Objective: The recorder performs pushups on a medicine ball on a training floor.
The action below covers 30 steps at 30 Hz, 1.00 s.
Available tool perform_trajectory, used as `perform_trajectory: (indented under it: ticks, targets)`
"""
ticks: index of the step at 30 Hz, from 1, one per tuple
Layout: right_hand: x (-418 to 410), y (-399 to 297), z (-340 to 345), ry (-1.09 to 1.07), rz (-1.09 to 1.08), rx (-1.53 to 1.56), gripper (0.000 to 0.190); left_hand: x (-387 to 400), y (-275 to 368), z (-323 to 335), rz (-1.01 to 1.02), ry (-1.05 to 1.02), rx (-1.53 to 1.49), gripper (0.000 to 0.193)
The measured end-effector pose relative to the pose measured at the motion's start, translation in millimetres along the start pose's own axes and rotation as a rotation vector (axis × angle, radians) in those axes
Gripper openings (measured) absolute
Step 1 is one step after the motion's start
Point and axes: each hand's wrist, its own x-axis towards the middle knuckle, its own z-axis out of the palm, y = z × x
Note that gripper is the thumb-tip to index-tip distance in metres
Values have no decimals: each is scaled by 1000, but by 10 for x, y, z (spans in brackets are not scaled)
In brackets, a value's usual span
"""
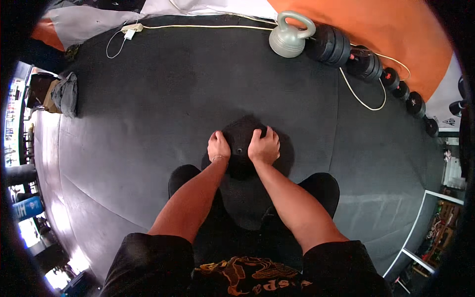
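Note:
Between my bent knees I have a black exercise ball (pixel 241 135), dark against the mat, with a small round plug facing up. My left hand (pixel 219 146), wearing a thin bracelet, is curled at the ball's left side. At the right side, my right hand (pixel 264 146) is closed too, with a bit of black material showing between thumb and forefinger. What exactly the fingers wrap around is hidden by the hands. The ball's lower edge merges with dark shadow, so whether it touches the floor is unclear.
Dark mats (pixel 178 92) cover the floor. A grey kettlebell (pixel 288 41) stands far ahead, beside a row of black dumbbells (pixel 328 44) along an orange wall (pixel 393 33). A pale power strip (pixel 131 28) and cable lie ahead-left. A grey bag (pixel 66 94) sits at left.

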Motion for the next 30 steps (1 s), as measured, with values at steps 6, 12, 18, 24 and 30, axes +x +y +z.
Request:
perform_trajectory:
  ticks: [6, 12, 18, 24, 30]
  targets:
    - [759, 520, -43, -167, 68, 282, 54, -596, 559, 501, -23, 216, 303, 55]
    - [954, 1321, 89, -253, -59, 657, 47, -893, 295, 872, 216, 407, 312, 48]
    - [-226, 659, 118, 131, -340, 371, 46, -399, -573, 218, 342, 263, -167, 42]
    - [-256, -494, 63, 41, -88, -76, 47, 686, -582, -140, -37, -55, -193, 60]
    - [735, -880, -107, -433, 109, -78, 57, 623, 393, 170, -110, -9, 22, 59]
